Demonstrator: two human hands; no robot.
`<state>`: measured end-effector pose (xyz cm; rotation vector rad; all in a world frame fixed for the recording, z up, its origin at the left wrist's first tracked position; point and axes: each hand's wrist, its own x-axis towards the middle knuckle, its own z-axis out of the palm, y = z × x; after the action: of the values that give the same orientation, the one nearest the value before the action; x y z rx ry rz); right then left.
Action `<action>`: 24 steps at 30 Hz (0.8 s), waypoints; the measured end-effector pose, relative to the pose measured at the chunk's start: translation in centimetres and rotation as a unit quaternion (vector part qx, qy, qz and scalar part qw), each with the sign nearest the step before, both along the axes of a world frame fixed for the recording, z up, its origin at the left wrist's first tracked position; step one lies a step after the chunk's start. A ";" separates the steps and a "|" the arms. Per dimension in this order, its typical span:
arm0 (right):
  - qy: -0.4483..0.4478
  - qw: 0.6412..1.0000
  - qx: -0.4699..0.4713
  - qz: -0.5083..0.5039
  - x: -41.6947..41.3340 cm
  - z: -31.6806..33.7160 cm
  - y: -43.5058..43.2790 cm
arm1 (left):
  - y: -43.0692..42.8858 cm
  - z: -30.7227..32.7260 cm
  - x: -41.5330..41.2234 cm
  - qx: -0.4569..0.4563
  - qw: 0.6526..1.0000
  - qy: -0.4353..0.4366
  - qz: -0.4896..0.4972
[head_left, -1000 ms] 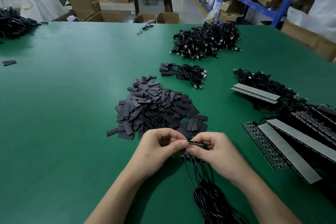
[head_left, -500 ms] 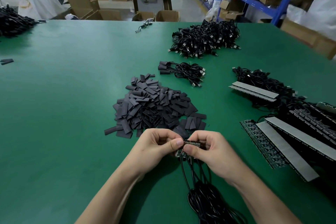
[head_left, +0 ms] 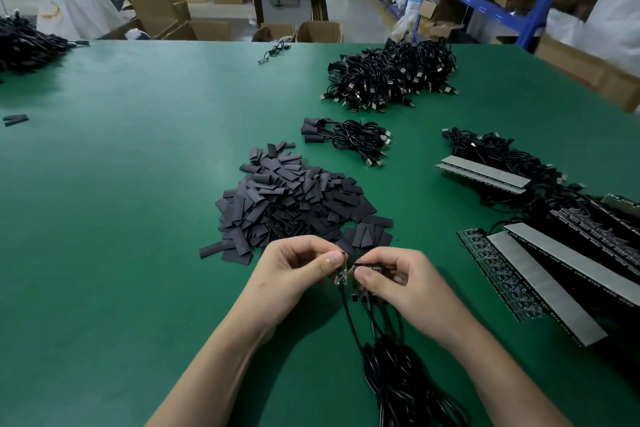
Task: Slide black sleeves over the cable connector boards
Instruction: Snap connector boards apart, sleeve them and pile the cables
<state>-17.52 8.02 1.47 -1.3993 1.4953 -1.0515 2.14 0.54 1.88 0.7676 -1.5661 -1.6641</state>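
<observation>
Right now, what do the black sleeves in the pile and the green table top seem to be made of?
Sleeves: matte, dark grey to black, lying flat and creased. They are probably soft plastic or rubber tubing cut into short pieces.
Table top: smooth green sheet with a dull sheen, likely a rubber or vinyl mat. The look alone cannot settle which.

On the table (head_left: 104, 218), the sleeve pile (head_left: 298, 204) lies mid-table; a sleeved cable bundle (head_left: 349, 139) lies behind it, the USB cable heap (head_left: 391, 76) farther back near the far edge. Board panels (head_left: 540, 281) line the right edge. A cable coil (head_left: 401, 378) sits at the near edge, another cable heap (head_left: 24, 45) at the far left corner, two loose sleeves (head_left: 14, 119) by the left edge.
</observation>
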 end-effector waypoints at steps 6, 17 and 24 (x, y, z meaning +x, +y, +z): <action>0.166 0.971 -0.174 -0.014 1.8 -0.3 -0.1 | -0.1 -0.4 -0.1 -0.072 0.997 0.013 0.019; -0.544 0.833 -0.046 0.093 -2.3 2.2 0.7 | -0.6 -2.0 -1.5 -0.480 0.790 -0.368 0.098; -0.188 0.981 0.027 -0.045 -3.2 1.9 0.2 | -1.0 -1.5 -1.3 -0.488 0.790 -0.361 0.090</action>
<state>-20.71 8.22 3.41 -1.0328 1.3040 -1.2436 0.80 -0.46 0.42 0.9398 -2.4198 -0.1984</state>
